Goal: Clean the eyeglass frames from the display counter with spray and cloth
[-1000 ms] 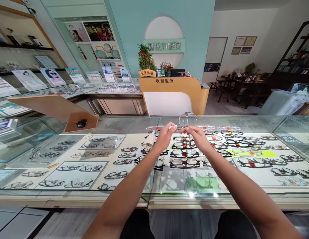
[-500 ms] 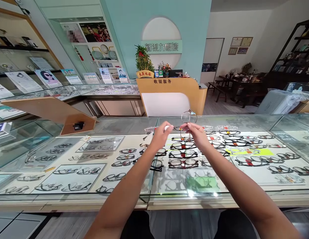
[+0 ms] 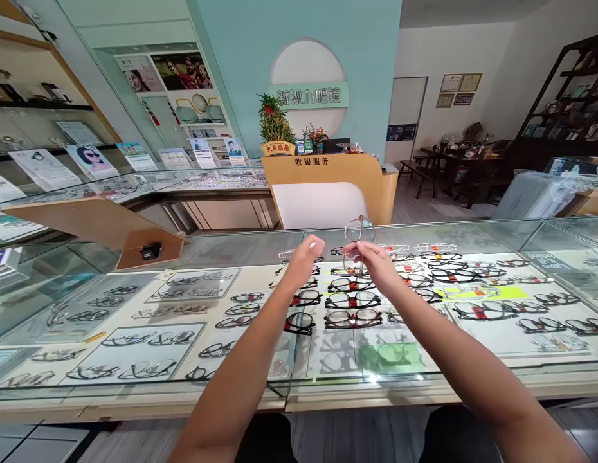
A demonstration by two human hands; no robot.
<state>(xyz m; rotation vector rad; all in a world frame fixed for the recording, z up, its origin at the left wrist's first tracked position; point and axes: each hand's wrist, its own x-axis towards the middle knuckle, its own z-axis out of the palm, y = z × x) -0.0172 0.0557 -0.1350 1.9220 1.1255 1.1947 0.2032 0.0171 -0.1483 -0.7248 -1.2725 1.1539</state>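
Observation:
Above the glass display counter (image 3: 328,382), my right hand (image 3: 372,258) pinches a thin-rimmed pair of glasses (image 3: 360,229), held on edge with one lens above the fingers and the other below. My left hand (image 3: 305,257) is closed just left of it, apart from the glasses, with a small white thing (image 3: 313,245) showing at its fingertips. Beneath both hands, rows of dark-framed glasses (image 3: 353,300) with red tags lie inside the counter.
A wooden slanted stand (image 3: 106,218) rests on the counter at the left. More frames lie on white trays (image 3: 195,283) and near a yellow-green strip (image 3: 511,292). Beyond the counter stands a wooden cash desk (image 3: 383,193) with a plant (image 3: 274,119).
My left hand has moved slightly left and turned a little. The glasses stay in my right hand, a bit further left in view. The whole view has shifted slightly.

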